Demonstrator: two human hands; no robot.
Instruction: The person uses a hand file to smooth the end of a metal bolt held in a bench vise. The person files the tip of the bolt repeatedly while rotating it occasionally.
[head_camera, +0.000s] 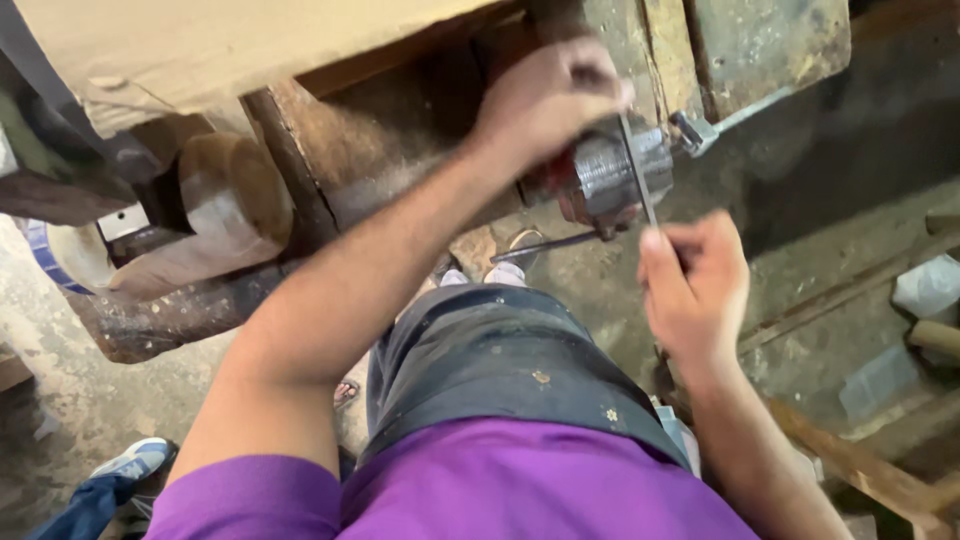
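While the person stood at the bench (240, 40), a wooden roller (215, 195) lay at the far left under its edge, well apart from the work. The left hand (545, 100) was closed over the top of the vise (610, 175), fingers curled and pressed together on its upper part and on the far end of the blade (637, 170). This thin metal blade, possibly a file or a saw blade, crossed the vise steeply. The right hand (695, 295) pinched its near end between thumb and curled fingers, just below the vise.

Risks, as judged: the left fingers lay touching the blade, so a slip could have cut or scraped them. A thin blade pressed at both ends could have buckled or snapped. The vise handle (545, 245) jutted toward the body and could have caught the right wrist. What the vise held could not be made out.
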